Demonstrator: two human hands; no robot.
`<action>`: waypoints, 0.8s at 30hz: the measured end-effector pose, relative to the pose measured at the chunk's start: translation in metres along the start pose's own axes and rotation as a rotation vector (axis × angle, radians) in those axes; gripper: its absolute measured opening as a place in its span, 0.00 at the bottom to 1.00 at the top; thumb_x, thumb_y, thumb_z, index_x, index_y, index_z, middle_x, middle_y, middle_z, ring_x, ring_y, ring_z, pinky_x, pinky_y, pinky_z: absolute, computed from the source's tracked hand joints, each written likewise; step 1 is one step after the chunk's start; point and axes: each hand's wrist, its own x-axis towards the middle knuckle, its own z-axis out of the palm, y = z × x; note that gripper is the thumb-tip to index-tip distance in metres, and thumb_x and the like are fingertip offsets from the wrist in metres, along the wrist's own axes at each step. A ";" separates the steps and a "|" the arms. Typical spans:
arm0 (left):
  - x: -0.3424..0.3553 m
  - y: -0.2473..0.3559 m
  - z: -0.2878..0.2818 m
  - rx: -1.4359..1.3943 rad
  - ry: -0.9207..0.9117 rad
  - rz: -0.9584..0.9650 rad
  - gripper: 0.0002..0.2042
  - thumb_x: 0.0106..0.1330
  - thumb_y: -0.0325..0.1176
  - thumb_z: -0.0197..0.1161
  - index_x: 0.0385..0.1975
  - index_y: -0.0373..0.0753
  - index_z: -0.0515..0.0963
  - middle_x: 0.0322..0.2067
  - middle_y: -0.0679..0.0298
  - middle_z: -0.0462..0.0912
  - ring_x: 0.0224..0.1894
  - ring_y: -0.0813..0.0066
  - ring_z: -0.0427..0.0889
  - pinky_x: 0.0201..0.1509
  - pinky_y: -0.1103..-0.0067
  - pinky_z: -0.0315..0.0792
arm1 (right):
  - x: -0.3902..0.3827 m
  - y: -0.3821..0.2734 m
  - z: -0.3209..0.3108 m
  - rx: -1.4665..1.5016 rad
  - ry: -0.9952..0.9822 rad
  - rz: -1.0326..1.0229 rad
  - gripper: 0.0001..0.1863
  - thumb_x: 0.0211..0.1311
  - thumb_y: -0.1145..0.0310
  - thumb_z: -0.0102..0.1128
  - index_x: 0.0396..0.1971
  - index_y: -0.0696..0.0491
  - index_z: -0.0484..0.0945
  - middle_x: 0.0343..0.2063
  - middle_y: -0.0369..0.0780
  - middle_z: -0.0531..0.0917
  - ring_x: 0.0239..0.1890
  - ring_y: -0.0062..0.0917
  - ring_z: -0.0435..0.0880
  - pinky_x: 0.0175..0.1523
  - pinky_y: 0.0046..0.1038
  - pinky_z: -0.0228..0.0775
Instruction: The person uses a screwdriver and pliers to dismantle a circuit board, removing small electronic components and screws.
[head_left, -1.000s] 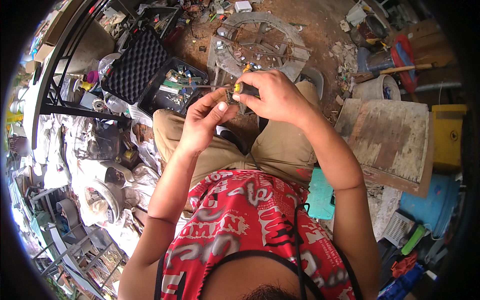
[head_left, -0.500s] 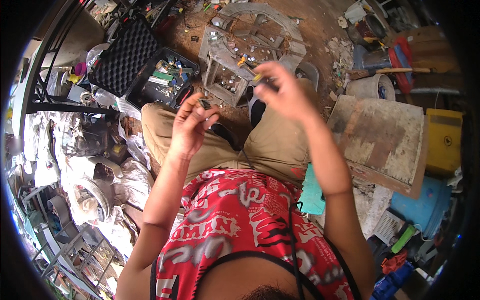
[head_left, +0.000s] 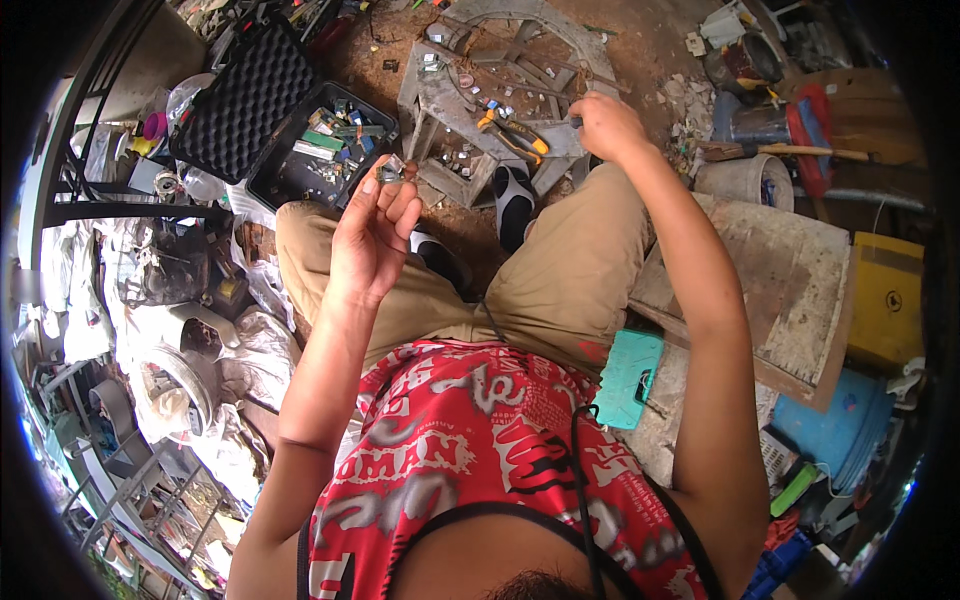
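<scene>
My left hand (head_left: 376, 228) is raised over my left knee, its fingers curled and pinching a small electronic part (head_left: 391, 171) with a shiny metallic face. Further right and farther away, my right hand (head_left: 614, 127) is closed around a small dark object (head_left: 577, 121), and only its end shows past the fingers. It hovers above the right side of a grey wooden stand (head_left: 470, 183) with a round frame on top. Pliers with orange and black handles (head_left: 516, 133) lie on that stand, left of my right hand, among small loose pieces.
An opened black case (head_left: 275, 184) with a foam-lined lid (head_left: 245, 95) holds several circuit boards and chips at the far left. A teal case (head_left: 631, 378) sits by my right hip. A worn wooden board (head_left: 765, 275), a bucket (head_left: 730, 182) and a yellow container (head_left: 887, 298) stand to the right.
My right hand has moved right and farther away, leaving the pliers in plain sight. My left hand has risen slightly, and the part in it is turned so its shiny face shows.
</scene>
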 end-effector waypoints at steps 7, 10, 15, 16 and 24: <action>0.001 0.002 0.012 0.029 0.014 0.025 0.19 0.72 0.34 0.54 0.60 0.37 0.67 0.44 0.59 0.82 0.48 0.71 0.83 0.53 0.75 0.80 | 0.028 -0.005 0.035 -0.111 0.321 -0.224 0.17 0.54 0.71 0.61 0.46 0.49 0.81 0.49 0.43 0.78 0.56 0.38 0.74 0.58 0.39 0.71; 0.000 0.001 0.015 0.021 0.014 0.016 0.19 0.72 0.35 0.54 0.60 0.37 0.67 0.48 0.57 0.81 0.48 0.71 0.83 0.54 0.76 0.79 | 0.026 -0.045 0.058 0.018 0.428 -0.325 0.18 0.56 0.65 0.63 0.47 0.52 0.79 0.50 0.42 0.76 0.56 0.39 0.72 0.57 0.40 0.71; -0.008 0.007 0.022 0.021 -0.049 0.033 0.18 0.73 0.33 0.52 0.60 0.37 0.67 0.51 0.55 0.79 0.50 0.69 0.82 0.54 0.76 0.79 | 0.027 -0.079 0.105 -0.013 0.084 -0.016 0.28 0.60 0.58 0.62 0.57 0.55 0.69 0.54 0.48 0.74 0.59 0.42 0.72 0.58 0.42 0.70; -0.009 0.008 0.023 0.033 -0.050 0.038 0.18 0.72 0.32 0.52 0.60 0.37 0.67 0.51 0.56 0.79 0.50 0.69 0.82 0.54 0.76 0.79 | 0.030 -0.077 0.104 -0.006 0.039 -0.012 0.28 0.60 0.58 0.62 0.58 0.55 0.69 0.55 0.49 0.73 0.59 0.42 0.72 0.58 0.43 0.70; -0.016 0.017 0.025 0.082 -0.067 0.095 0.19 0.70 0.28 0.56 0.61 0.40 0.67 0.51 0.61 0.79 0.52 0.66 0.81 0.55 0.72 0.78 | -0.019 -0.082 0.064 1.113 0.086 0.211 0.21 0.62 0.62 0.60 0.51 0.56 0.70 0.38 0.44 0.81 0.37 0.33 0.82 0.43 0.35 0.77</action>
